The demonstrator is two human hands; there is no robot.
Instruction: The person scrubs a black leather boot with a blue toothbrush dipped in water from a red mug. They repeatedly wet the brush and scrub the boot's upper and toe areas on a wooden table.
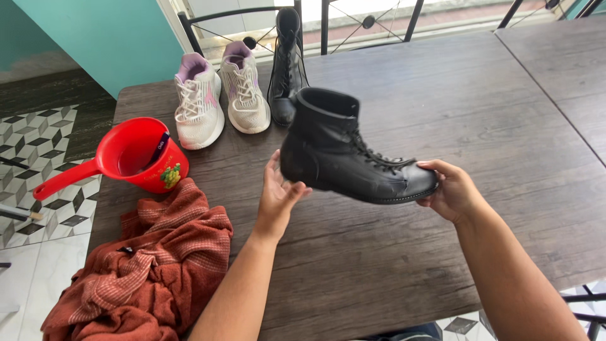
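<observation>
A black lace-up boot (344,151) is held above the dark wooden table (442,113), lying nearly level with its toe pointing right. My left hand (278,196) cups its heel from below. My right hand (451,189) grips the toe end. A second black boot (287,63) stands upright at the far edge of the table. Beside that boot sits a pair of white sneakers (221,98) with pale purple linings.
A red plastic scoop with a long handle (126,158) stands at the table's left side, something dark inside it. A rust-red towel (151,265) lies crumpled at the near left corner. A second table (568,57) adjoins on the right. Patterned floor tiles show left.
</observation>
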